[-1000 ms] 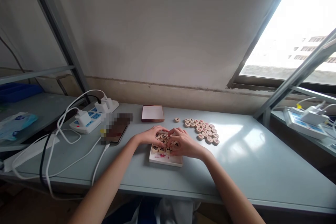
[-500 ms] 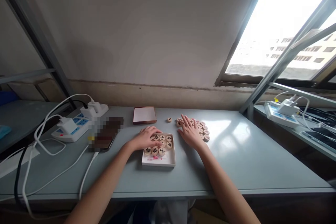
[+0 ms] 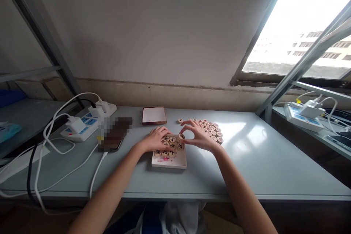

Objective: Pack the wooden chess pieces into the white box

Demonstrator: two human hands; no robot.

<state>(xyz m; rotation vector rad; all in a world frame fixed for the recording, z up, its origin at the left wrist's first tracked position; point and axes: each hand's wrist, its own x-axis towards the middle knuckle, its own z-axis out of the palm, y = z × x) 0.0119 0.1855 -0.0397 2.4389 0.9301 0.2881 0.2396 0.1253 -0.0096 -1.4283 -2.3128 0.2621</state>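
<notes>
Pinching a wooden disc point(image 3: 181, 136), the right hand point(image 3: 199, 134) has moved from the loose discs point(image 3: 213, 132) to the far right corner of the white box point(image 3: 179, 159). The left hand point(image 3: 154, 140) spreads loosely over the boxed discs point(image 3: 172, 139); a slack pinch could drop the wooden disc askew.

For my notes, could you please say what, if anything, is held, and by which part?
The right hand holds a round piece by its rim; whether the left hand holds anything cannot be told.
</notes>
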